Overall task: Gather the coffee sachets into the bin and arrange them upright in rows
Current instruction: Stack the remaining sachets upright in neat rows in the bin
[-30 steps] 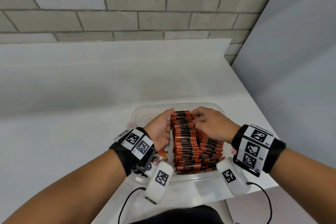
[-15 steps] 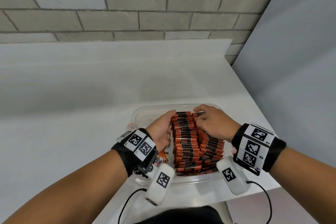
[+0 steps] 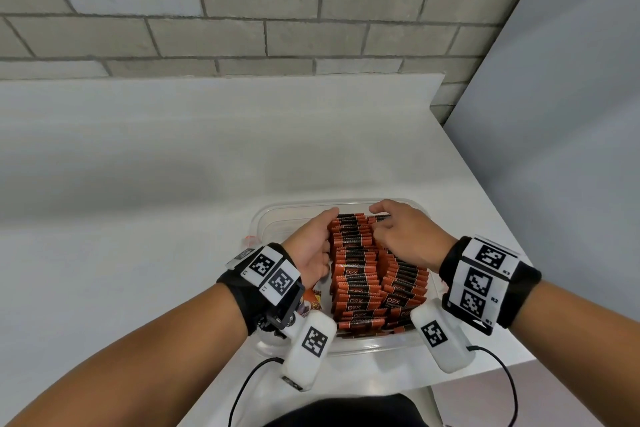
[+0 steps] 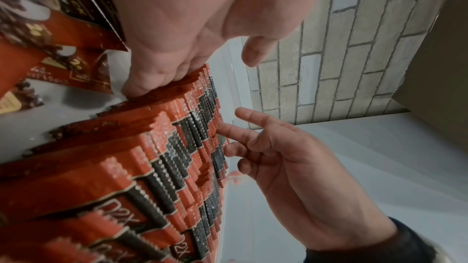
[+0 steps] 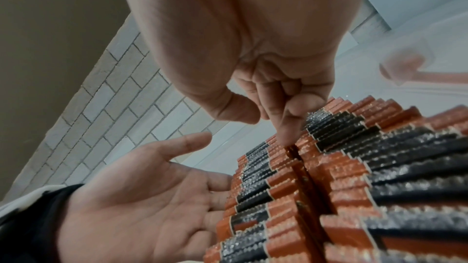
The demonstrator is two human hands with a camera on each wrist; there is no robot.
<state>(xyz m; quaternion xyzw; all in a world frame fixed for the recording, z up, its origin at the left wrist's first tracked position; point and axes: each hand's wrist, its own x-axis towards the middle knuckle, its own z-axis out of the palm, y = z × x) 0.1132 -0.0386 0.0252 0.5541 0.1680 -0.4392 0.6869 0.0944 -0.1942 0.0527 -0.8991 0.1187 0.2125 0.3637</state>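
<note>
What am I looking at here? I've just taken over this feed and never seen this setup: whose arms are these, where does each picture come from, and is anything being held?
No machine: a person wears one camera on the head and one on each wrist, on bands with black-and-white markers. The head view looks down at a white table where a clear plastic bin holds red and black coffee sachets standing on edge in two rows. The left hand lies flat against the left row's outer side, fingers straight. The right hand has its fingers curled, fingertips pressing down at the gap between the rows. Neither hand lifts a sachet. A few loose sachets lie flat left of the rows.
</note>
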